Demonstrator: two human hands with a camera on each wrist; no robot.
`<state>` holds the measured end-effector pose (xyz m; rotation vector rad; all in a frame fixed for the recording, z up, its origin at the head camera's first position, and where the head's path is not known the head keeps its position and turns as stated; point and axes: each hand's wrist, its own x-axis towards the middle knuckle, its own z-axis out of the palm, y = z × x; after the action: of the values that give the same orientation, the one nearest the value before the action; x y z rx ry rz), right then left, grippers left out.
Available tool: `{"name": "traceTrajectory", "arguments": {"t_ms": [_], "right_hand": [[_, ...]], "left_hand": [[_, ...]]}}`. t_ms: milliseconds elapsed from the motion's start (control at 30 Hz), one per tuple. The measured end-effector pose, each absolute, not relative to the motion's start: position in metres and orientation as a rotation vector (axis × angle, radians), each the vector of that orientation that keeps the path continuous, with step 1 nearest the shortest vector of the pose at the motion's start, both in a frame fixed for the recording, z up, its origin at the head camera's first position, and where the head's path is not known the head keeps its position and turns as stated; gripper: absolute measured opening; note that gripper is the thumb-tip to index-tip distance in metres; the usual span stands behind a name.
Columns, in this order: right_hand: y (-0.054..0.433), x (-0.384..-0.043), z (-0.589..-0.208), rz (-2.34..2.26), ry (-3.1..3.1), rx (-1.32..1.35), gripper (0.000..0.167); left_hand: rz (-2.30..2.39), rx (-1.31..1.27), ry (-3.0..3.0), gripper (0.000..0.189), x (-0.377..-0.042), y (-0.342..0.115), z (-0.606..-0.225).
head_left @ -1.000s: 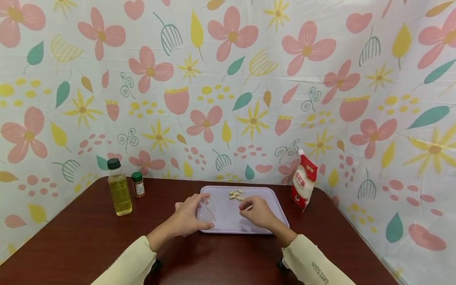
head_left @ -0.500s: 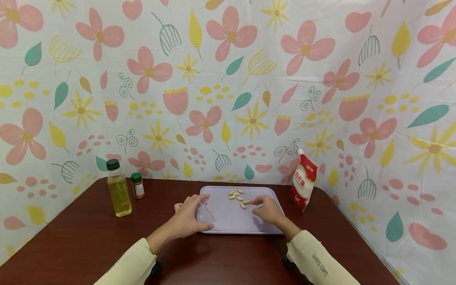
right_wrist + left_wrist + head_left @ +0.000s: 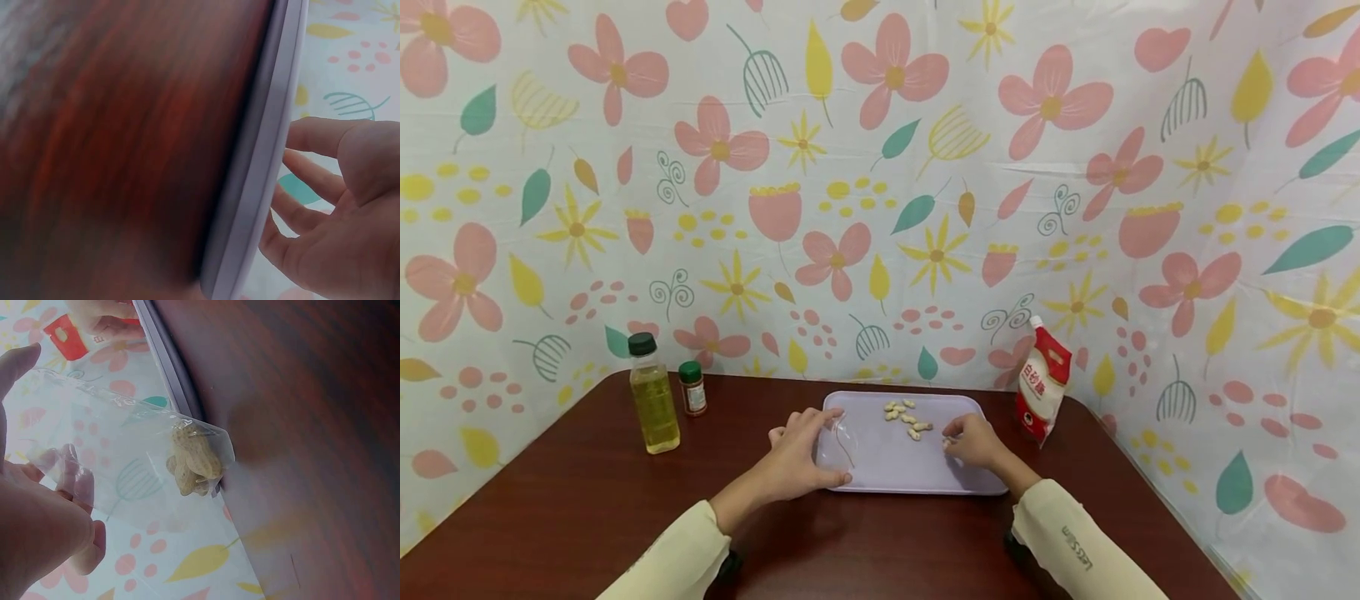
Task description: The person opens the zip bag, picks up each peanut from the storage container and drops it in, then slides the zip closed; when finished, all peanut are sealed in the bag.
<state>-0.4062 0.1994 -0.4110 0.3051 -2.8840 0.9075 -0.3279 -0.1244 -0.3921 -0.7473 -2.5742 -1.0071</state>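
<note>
Curved round the clear plastic bag [image 3: 134, 434], the left hand [image 3: 793, 458] holds it at the tray's left end, thumb and fingers spread apart. From my head view I get only a glassy shape overlapping the tray [image 3: 887, 467]; the left wrist view gives me the bag's length and the bagged peanuts [image 3: 197, 456] bunched in its bottom corner, by the tray's rim. Loose peanuts [image 3: 907, 419] lie on the tray, from its back middle toward its centre, some touching; neither wrist camera shows me those. Over the tray's right half, the right hand [image 3: 976, 446] has its fingers bent down toward the surface. In the right wrist view the rim covers its fingertips, so I can't tell whether they pinch anything. Left of the tray, well apart, I see the oil bottle [image 3: 655, 408] upright, and between the two, near the bottle, the green-lidded jar [image 3: 693, 393]. Near the tray's back right corner, the red-and-white pouch [image 3: 1042, 379] leans. All of it rests on the dark reddish table [image 3: 760, 542], with the flowered cloth [image 3: 857, 325] behind the tray.
</note>
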Motion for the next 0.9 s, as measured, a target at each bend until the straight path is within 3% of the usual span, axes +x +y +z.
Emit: {"name": "traceTrajectory", "arguments": {"t_ms": [333, 900], "right_hand": [[0.202, -0.4081, -0.4081, 0.923, -2.936, 0.282, 0.015], [0.2002, -0.409, -0.4088, 0.812, -2.96, 0.466, 0.006]], "left_hand": [[-0.976, -0.744, -2.568, 0.082, -0.3277, -0.1236, -0.3904], [-0.983, -0.745, -2.585, 0.083, -0.3283, -0.1237, -0.3934]]}}
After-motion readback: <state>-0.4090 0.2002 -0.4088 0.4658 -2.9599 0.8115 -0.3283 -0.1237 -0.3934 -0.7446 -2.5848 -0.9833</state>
